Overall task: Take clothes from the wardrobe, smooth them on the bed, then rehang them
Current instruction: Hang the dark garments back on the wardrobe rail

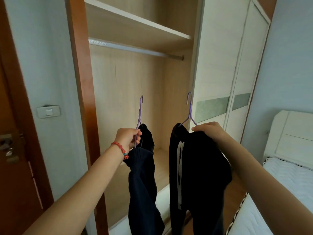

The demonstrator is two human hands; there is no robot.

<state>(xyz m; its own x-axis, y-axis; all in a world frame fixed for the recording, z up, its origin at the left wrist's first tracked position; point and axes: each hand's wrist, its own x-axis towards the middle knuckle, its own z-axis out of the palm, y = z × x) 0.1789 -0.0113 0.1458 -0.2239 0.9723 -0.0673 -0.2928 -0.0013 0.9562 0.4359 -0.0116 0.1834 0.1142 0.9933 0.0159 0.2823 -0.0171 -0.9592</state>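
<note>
- We are seeing pale wood-grain laminate, smooth and matt, lining the wardrobe (128, 92).
- The hanging rail (135, 48) is looking like smooth, faintly shining metal.
- Both purple hangers (139, 114) (189, 109) are showing as smooth plastic.
- The dark garments (142, 180) (203, 167) are reading as soft matt cloth, the left one ribbed.
- The door frame (79, 68) is gleaming like varnished reddish wood.

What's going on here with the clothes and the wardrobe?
A person stands facing an open wardrobe with a dark garment on a purple hanger in each hand. The left hand grips the left hanger, which carries a navy knit piece. The right hand holds the shoulder of the right hanger with a black garment on it. The rail is bare, and a bed is at the right.
</note>
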